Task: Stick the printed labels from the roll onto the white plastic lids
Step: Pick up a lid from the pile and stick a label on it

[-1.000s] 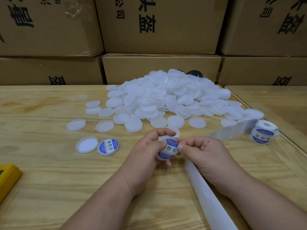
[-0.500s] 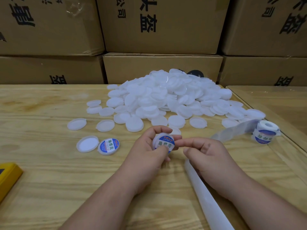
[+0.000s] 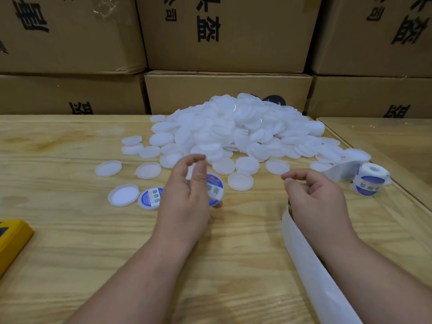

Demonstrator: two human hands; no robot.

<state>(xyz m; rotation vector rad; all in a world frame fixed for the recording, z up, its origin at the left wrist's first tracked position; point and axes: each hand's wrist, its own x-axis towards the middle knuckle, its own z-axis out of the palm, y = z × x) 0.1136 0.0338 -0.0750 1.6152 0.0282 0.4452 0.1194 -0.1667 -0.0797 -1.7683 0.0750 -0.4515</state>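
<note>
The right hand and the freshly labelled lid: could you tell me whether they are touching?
Apart. The head view shows bare table between the right hand and the labelled lid, which the left hand holds.

Head-worn view, forward-down over table (image 3: 70, 230)

Left hand (image 3: 187, 197) fingers curled, right hand (image 3: 313, 195) loosely curled — apart

The left hand (image 3: 187, 197) is blurred and covers part of the labelled lid (image 3: 215, 189), so its grip is unclear. The yellow object (image 3: 11, 239) and backing strip (image 3: 311, 265) are cut by the edges.
</note>
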